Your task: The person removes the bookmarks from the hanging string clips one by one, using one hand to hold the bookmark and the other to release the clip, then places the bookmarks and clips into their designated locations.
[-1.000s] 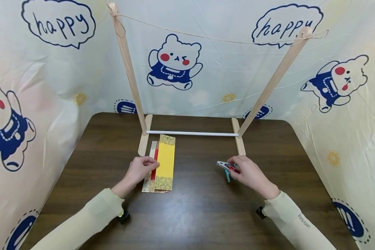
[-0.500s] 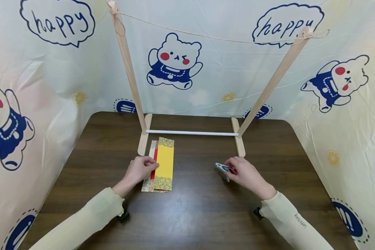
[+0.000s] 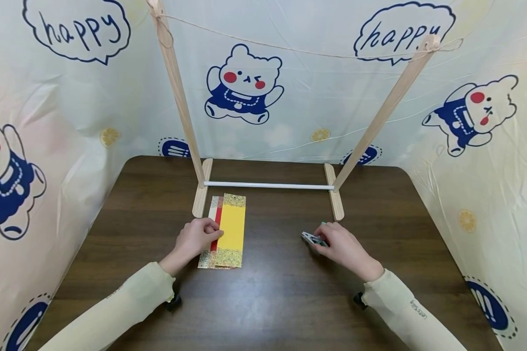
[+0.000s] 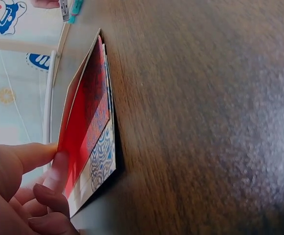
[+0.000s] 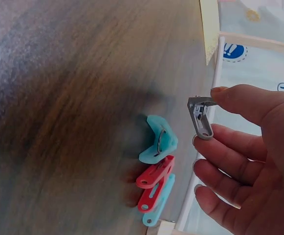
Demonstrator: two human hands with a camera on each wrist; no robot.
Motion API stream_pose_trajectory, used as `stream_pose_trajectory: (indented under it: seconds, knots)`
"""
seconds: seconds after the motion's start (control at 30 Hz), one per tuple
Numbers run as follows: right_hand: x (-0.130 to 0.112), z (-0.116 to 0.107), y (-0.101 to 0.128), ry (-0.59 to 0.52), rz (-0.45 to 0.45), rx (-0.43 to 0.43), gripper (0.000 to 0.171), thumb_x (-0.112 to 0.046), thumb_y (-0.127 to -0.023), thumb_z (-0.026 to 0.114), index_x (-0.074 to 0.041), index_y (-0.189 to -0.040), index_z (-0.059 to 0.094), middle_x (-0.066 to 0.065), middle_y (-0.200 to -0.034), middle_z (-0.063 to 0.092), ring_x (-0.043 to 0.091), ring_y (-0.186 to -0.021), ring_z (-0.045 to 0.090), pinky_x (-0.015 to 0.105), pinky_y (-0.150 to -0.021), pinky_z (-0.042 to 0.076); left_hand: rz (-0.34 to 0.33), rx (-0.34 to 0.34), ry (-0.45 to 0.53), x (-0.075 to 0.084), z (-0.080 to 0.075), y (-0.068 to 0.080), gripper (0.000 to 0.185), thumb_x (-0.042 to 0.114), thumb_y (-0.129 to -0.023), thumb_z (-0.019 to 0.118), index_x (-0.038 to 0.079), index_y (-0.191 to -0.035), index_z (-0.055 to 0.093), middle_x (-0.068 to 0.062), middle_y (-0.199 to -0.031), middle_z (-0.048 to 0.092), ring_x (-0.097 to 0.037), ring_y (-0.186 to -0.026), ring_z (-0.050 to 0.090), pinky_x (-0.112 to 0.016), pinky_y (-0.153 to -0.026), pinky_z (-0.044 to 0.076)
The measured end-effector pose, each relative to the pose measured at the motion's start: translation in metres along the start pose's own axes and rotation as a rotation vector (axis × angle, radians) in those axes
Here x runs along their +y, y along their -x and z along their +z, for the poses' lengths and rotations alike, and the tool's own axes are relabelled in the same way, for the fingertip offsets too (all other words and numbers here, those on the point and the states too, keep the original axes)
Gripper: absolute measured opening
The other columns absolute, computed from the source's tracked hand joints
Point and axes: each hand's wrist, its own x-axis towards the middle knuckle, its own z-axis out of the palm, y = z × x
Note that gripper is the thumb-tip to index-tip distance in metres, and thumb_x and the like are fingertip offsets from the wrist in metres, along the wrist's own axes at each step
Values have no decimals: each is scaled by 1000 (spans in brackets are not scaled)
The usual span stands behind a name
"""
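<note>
My left hand [image 3: 196, 240] pinches the long edge of a yellow card [image 3: 233, 224] with patterned ends, between thumb and index finger. Beneath it lie a red card [image 4: 85, 115] and a pale card with a blue pattern [image 4: 103, 156], overlapping in a stack; in the left wrist view the top card's held edge is tilted up. Between the thumb and index finger of my right hand [image 3: 344, 247] is a grey clothespin [image 5: 200, 118]. Teal [image 5: 159, 142] and red clothespins [image 5: 155, 172] lie on the table close by, mostly hidden behind that hand in the head view.
Behind the cards stands a wooden frame: a left post [image 3: 177, 97], a right post [image 3: 386, 112], a white crossbar [image 3: 268, 185] low between them and a string [image 3: 263, 43] across the top. A printed cloth [image 3: 316, 97] surrounds the brown table [image 3: 263, 302].
The right hand has shifted slightly left and toward me with the grey clothespin; the red clothespin seen before at its fingers is now hidden in the head view. The left hand has barely moved.
</note>
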Motion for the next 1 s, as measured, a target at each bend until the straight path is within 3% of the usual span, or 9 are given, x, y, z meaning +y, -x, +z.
stream_pose_trajectory:
  seconds: [0.4,0.67,1.0]
  knots:
    - [-6,7,2,-7,84,-63,26,-25,-89,85,-9,-102,70,0,-86,66,12,-76,56,30,-63,50,-5,-20,-29,-4,-2,1,23,25,-92,79,6,-103,74,-3,-79,70,-20,-67,60,-32,-61,45]
    - [-10,9,0,-36,124,-129,32,-28,-88,85,-9,-107,67,-6,-73,57,6,-60,48,25,-52,42,15,-28,-29,-6,-4,-1,24,25,-92,80,5,-102,74,-3,-78,70,-20,-67,60,-33,-61,44]
    - [-14,14,-3,-3,95,-129,34,-31,-86,87,-14,-89,58,-3,-74,56,7,-60,45,26,-52,39,17,-18,-32,-7,-5,-2,21,25,-93,78,6,-102,74,-2,-78,70,-20,-67,59,-33,-62,45]
